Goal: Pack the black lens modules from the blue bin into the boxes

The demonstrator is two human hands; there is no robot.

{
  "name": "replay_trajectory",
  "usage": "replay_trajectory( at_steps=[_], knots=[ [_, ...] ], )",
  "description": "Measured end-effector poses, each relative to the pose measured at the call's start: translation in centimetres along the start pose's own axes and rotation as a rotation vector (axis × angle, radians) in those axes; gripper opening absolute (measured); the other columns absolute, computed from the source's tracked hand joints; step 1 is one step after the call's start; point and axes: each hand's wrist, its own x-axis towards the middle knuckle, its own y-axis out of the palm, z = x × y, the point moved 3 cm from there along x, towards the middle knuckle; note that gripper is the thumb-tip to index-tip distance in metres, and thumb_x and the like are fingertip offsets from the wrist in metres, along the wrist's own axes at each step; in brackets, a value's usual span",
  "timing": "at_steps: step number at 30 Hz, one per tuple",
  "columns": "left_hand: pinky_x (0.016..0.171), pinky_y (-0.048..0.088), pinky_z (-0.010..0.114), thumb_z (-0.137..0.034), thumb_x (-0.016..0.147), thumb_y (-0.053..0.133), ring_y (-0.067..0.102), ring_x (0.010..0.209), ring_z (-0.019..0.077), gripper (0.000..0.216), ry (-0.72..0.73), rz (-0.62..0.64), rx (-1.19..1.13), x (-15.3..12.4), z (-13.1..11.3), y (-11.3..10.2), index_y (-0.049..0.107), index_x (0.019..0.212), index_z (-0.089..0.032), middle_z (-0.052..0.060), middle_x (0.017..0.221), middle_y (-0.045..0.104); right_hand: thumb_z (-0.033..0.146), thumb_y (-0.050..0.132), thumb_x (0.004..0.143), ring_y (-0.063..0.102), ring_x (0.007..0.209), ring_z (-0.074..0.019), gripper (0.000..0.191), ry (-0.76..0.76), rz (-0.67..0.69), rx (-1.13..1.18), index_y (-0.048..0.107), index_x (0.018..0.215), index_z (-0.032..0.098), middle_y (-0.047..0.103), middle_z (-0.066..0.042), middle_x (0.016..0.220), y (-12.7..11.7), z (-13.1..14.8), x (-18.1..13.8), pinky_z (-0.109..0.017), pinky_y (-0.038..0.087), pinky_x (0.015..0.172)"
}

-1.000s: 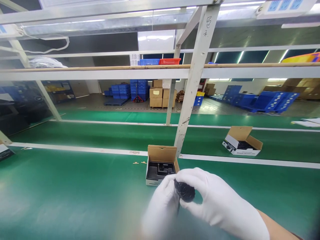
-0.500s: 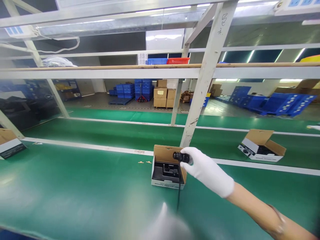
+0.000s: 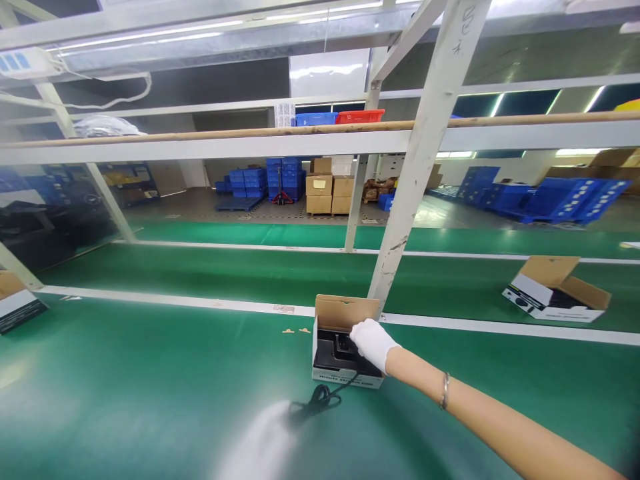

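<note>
My right hand (image 3: 373,341), in a white glove, reaches into the right side of an open carton (image 3: 346,311) with its fingers closed. The black cylindrical device seen in it earlier is hidden beneath the glove. A black moulded tray (image 3: 327,350) with a recess fills the carton. From the carton's front edge a black cable (image 3: 323,399) runs out to a looped bundle. My left hand (image 3: 263,437), gloved and badly blurred, is at the bundle's left end and appears closed on it; single fingers cannot be made out.
Another open carton (image 3: 557,293) stands at the right behind the white strip, and part of a third carton (image 3: 17,303) shows at the left. Two small cardboard scraps (image 3: 296,331) lie left of the middle carton. A white post (image 3: 405,220) rises right behind it.
My right hand has gone down from above the carton into it, taking the black device along. My left hand has moved left, and the looped cable now shows beside it.
</note>
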Motion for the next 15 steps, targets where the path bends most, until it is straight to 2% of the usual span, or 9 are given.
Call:
replay_trajectory(
  at_steps=[2, 4, 6, 8, 10, 12, 13, 14, 15],
  knots=[
    [0.090, 0.049, 0.034, -0.049, 0.081, 0.055, 0.064, 0.095, 0.0232, 0.041, 0.029, -0.036, 0.047, 0.6, -1.7, -0.3, 0.062, 0.116, -0.030, 0.001, 0.089, 0.070, 0.009, 0.057, 0.077, 0.066, 0.086, -0.0313, 0.016, -0.005, 0.018, 0.019, 0.071, 0.085, 0.007, 0.070, -0.020, 0.089, -1.7, -0.2, -0.9, -0.034, 0.045, 0.070],
    [0.093, 0.046, 0.034, -0.045, 0.084, 0.051, 0.062, 0.099, 0.0227, 0.036, 0.097, -0.043, 0.110, 1.3, -4.0, 0.0, 0.063, 0.115, -0.031, 0.001, 0.099, 0.070, 0.020, 0.056, 0.082, 0.066, 0.088, -0.0255, 0.020, -0.083, -0.021, 0.123, 0.071, 0.094, 0.013, 0.070, -0.013, 0.095, -4.7, 0.0, -2.7, -0.030, 0.045, 0.070],
    [0.096, 0.044, 0.034, -0.042, 0.088, 0.047, 0.060, 0.104, 0.0214, 0.033, 0.264, -0.004, 0.240, 2.2, -7.0, 0.7, 0.063, 0.115, -0.034, 0.000, 0.112, 0.068, 0.033, 0.058, 0.083, 0.064, 0.090, -0.0197, 0.029, -0.262, -0.106, 0.371, 0.066, 0.109, 0.023, 0.069, -0.004, 0.103, -8.3, 0.9, -5.3, -0.025, 0.046, 0.072],
    [0.095, 0.043, 0.034, -0.037, 0.090, 0.044, 0.059, 0.104, 0.0204, 0.031, 0.506, 0.017, 0.417, 3.5, -10.1, 1.8, 0.063, 0.115, -0.036, -0.001, 0.115, 0.067, 0.037, 0.061, 0.080, 0.062, 0.087, -0.0171, 0.034, -0.387, -0.185, 0.644, 0.063, 0.111, 0.026, 0.069, 0.002, 0.101, -11.4, 1.8, -7.8, -0.023, 0.046, 0.072],
    [0.093, 0.042, 0.036, -0.037, 0.090, 0.046, 0.060, 0.098, 0.0221, 0.030, 0.700, -0.130, 0.532, 5.1, -12.5, 2.9, 0.065, 0.113, -0.032, 0.003, 0.106, 0.069, 0.036, 0.059, 0.080, 0.062, 0.081, -0.0167, 0.028, -0.303, -0.290, 0.791, 0.064, 0.105, 0.024, 0.069, 0.002, 0.094, -13.1, 2.0, -9.2, -0.025, 0.045, 0.072],
    [0.092, 0.041, 0.039, -0.043, 0.089, 0.047, 0.059, 0.096, 0.0240, 0.034, 0.750, -0.346, 0.496, 6.9, -13.7, 4.0, 0.065, 0.113, -0.025, 0.008, 0.103, 0.068, 0.036, 0.053, 0.084, 0.062, 0.076, -0.0167, 0.024, -0.118, -0.370, 0.869, 0.063, 0.100, 0.021, 0.068, 0.000, 0.088, -13.3, 1.3, -9.7, -0.027, 0.045, 0.069],
    [0.092, 0.041, 0.039, -0.046, 0.090, 0.046, 0.058, 0.097, 0.0242, 0.038, 0.732, -0.378, 0.412, 7.7, -13.9, 4.8, 0.063, 0.114, -0.022, 0.009, 0.104, 0.067, 0.037, 0.052, 0.084, 0.062, 0.074, -0.0168, 0.024, -0.056, -0.379, 0.914, 0.062, 0.099, 0.021, 0.068, -0.001, 0.086, -13.0, 0.9, -9.8, -0.028, 0.046, 0.068],
    [0.091, 0.043, 0.037, -0.047, 0.090, 0.043, 0.058, 0.098, 0.0235, 0.041, 0.698, -0.316, 0.314, 8.6, -13.8, 5.8, 0.060, 0.117, -0.020, 0.009, 0.107, 0.066, 0.037, 0.052, 0.085, 0.062, 0.074, -0.0169, 0.023, -0.022, -0.373, 0.962, 0.060, 0.098, 0.020, 0.068, -0.001, 0.085, -12.5, 0.4, -9.7, -0.028, 0.046, 0.068],
    [0.089, 0.044, 0.035, -0.045, 0.091, 0.042, 0.058, 0.099, 0.0222, 0.041, 0.662, -0.178, 0.225, 9.3, -13.6, 6.9, 0.056, 0.121, -0.020, 0.008, 0.110, 0.065, 0.035, 0.052, 0.084, 0.062, 0.075, -0.0170, 0.021, -0.002, -0.364, 1.001, 0.059, 0.097, 0.021, 0.068, -0.001, 0.085, -12.0, -0.1, -9.7, -0.028, 0.047, 0.068]
  ],
)
